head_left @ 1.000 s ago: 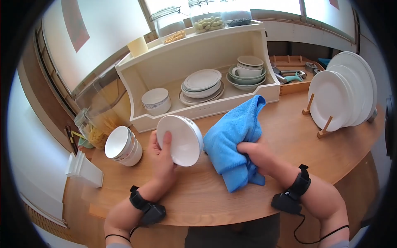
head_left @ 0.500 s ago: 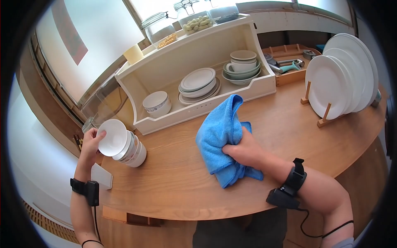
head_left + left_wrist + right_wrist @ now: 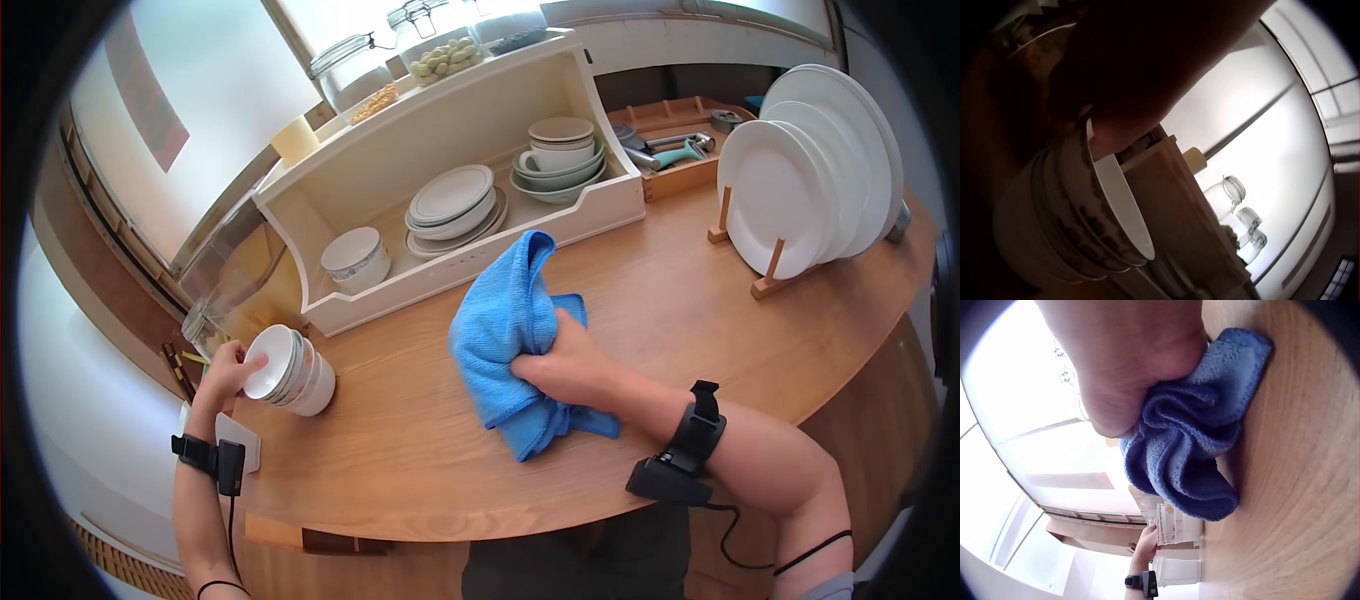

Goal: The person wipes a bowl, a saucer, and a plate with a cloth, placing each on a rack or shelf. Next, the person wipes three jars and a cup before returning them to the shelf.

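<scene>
At the left of the table, my left hand [image 3: 226,374] pinches the rim of a white bowl [image 3: 272,360], the thumb lying over its inner side. This bowl is nested into the mouth of a tilted-looking stack of white bowls [image 3: 318,388]. In the left wrist view, dark patterned bands show round the stacked bowls [image 3: 1054,212], while the hand itself is in shadow. Near the table's middle my right hand [image 3: 568,362] grips a bunched blue cloth [image 3: 495,335]. Folds of the cloth hang below the fist in the right wrist view.
Behind stands a cream shelf [image 3: 460,270] holding bowls, plates and a cup, with glass jars [image 3: 445,60] on top. White plates [image 3: 775,200] stand in a wooden rack at the right. A wooden utensil tray [image 3: 680,180] and a white plastic container [image 3: 240,440] flank the shelf.
My left hand has carried the bowl leftward from in front of me and lowered it into the stack. The right hand keeps its grip on the cloth; the head view has shifted slightly.
</scene>
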{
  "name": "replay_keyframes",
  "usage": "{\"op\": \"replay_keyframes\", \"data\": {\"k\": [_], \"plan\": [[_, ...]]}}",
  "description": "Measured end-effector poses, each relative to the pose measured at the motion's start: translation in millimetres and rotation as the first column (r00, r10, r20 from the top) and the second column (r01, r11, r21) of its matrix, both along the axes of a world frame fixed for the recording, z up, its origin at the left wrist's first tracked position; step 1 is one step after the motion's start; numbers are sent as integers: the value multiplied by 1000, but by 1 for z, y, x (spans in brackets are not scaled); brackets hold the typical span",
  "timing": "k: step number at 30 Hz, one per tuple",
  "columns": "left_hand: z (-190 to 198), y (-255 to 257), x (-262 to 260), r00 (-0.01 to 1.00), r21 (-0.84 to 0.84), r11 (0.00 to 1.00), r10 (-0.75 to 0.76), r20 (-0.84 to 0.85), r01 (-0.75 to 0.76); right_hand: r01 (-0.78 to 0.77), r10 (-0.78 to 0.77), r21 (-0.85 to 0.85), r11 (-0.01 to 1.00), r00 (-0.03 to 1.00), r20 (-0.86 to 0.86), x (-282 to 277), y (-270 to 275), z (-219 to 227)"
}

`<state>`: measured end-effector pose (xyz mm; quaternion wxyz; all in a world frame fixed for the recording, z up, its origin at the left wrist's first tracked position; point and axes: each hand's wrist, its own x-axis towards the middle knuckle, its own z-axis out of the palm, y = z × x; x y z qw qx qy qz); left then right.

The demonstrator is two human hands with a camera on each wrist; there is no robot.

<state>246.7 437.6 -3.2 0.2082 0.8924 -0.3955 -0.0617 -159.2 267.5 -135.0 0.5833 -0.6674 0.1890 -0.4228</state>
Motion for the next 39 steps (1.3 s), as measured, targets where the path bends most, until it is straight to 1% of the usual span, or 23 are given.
{"op": "replay_keyframes", "data": {"k": [1,2,3,5,8,10,11,13,14,19,21,22,23,25,29,31,32,33,34,35,37,38,39], "plan": [[5,-5,-9,965,151,988,-12,261,-28,-27,27,6,1000,1000,8,0,-1,0],[3,-6,-2,834,122,991,-119,538,63,-22,22,9,1000,1000,9,1,-2,-1],[6,-14,-5,834,125,990,-124,538,67,-24,24,14,1000,1000,19,2,-1,-2],[18,-42,-18,669,5,994,-77,739,109,-28,27,22,999,999,30,3,-1,-4],[22,-92,-37,695,-29,984,-102,712,175,-20,20,-13,1000,1000,8,5,-1,-6],[10,-130,-33,724,48,949,-269,635,311,-12,12,9,1000,1000,-8,5,-2,-7],[9,-144,-39,723,46,945,-278,632,323,1,-1,9,1000,1000,-12,8,-3,-11],[5,-177,-63,881,128,991,-98,462,43,12,-12,-5,1000,1000,0,9,-7,-10],[2,-187,-59,892,212,977,-98,442,2,-61,61,31,998,998,2,4,-7,-9],[-24,-211,-34,934,263,964,-63,352,-34,-62,65,46,997,995,-70,11,-17,-24],[-31,-217,-22,943,217,970,28,333,-105,-51,53,29,998,993,-101,16,-20,-32],[-32,-215,-21,948,143,986,36,315,-85,-47,48,13,999,993,-108,18,-21,-35],[-33,-214,-18,948,142,987,31,317,-80,-41,42,12,999,994,-105,19,-21,-37],[-35,-214,-10,952,-46,996,91,291,-81,26,-28,-24,999,995,-91,22,-19,-38],[-30,-215,-9,976,-157,985,105,190,-76,-6,5,-9,1000,998,-63,23,-20,-39],[-19,-212,-32,963,-15,995,98,250,-97,-39,42,38,999,996,-83,18,-21,-34],[-24,-211,-25,964,-17,995,101,247,-100,-41,44,36,999,995,-86,15,-21,-31],[-30,-211,-22,839,-61,997,63,540,-36,-65,70,62,996,994,-82,12,-20,-25],[-33,-211,-19,626,-83,996,40,779,40,-87,94,88,992,992,-78,9,-20,-20],[-32,-213,-16,628,-86,995,41,777,41,-86,92,85,993,992,-80,5,-20,-16],[-15,-206,-44,617,-203,950,14,787,237,-150,166,156,976,982,-93,0,-19,-9],[-9,-200,-54,614,-199,952,15,789,234,-155,170,158,975,981,-89,-1,-17,-7],[-4,-193,-65,618,-257,892,-32,785,372,-109,119,157,982,992,-53,-2,-16,-6]]}}
